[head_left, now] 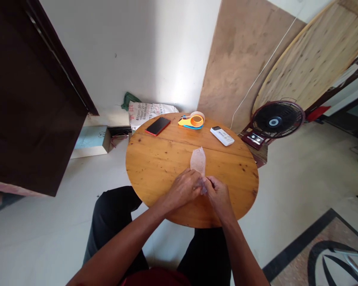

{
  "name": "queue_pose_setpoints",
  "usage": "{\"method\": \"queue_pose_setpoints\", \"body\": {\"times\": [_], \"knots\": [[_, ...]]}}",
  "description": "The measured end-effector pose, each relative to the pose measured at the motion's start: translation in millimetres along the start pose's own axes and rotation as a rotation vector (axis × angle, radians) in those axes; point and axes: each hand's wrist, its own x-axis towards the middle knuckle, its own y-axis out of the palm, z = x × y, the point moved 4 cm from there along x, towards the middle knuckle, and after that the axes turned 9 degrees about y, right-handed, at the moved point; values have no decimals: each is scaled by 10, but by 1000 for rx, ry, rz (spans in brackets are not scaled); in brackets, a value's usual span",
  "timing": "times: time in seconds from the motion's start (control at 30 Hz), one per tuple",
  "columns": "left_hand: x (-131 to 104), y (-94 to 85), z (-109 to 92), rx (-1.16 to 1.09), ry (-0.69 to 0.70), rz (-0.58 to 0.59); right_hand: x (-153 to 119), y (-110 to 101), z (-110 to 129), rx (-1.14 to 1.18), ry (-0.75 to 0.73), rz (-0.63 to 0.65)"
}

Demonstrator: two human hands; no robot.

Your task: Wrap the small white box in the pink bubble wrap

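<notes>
Both hands meet at the near middle of one round table. The left hand and right hand each pinch the near end of one pale, thin bag, which lies flat on the wood. Farther back lie one phone, one tape dispenser and one remote. One fan stands on the floor beside the table.

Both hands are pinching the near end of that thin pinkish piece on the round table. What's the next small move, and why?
Probably ease the pinched near end apart with the fingertips while the far end stays flat. The left hand and right hand meet at the near tip of the translucent pinkish piece, which lies on the wooden table. Whether it is a bag or a sheet is unclear.
</notes>
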Motion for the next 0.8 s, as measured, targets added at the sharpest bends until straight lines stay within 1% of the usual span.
{"method": "queue_pose_setpoints", "body": {"times": [0.13, 0.23, 0.3, 0.37, 0.47, 0.53, 0.6, 0.7, 0.8], "knots": [[-43, -14, 92, -178, -95, -89, -75, -27, 59, -40, -49, 155], [-62, -20, 126, -260, -132, -111, -90, -36, 133, -97, -108, 246], [-62, -24, 131, -305, -162, -112, -79, -27, 185, -202, -145, 284], [-53, -19, 125, -347, -199, -102, -57, -19, 227, -333, -169, 269], [-27, -14, 121, -339, -259, -129, -29, -7, 255, -499, -163, 188], [-6, -7, 133, -295, -291, -159, -25, 7, 261, -557, -154, 155], [17, 19, 153, -267, -298, -145, -29, 15, 268, -571, -152, 143], [37, 61, 191, -254, -271, -82, -17, -8, 266, -560, -148, 166], [31, 75, 216, -227, -255, -32, 59, -75, 232, -500, -156, 275]]}}
